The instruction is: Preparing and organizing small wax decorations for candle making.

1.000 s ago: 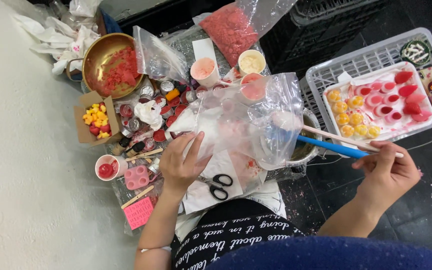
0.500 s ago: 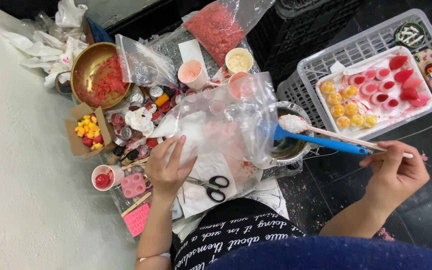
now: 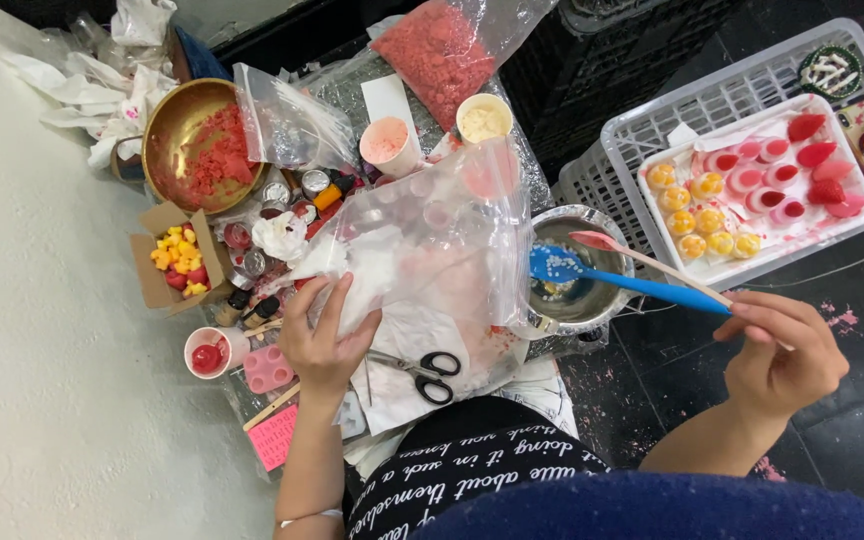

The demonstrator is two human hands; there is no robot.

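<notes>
Blue spatula, clenched in the right hand, now sits over the pot; left hand still grips the plastic bag

I can't make out what sits under the clear plastic bag; pale round shapes show through it, blurred. My left hand covers the bag's near left corner. My right hand hides the ends of the blue spatula and the wooden stick. The metal pot is partly behind the bag, and its contents are too small to tell. The red-filled bag far off is cut by the top edge.
</notes>
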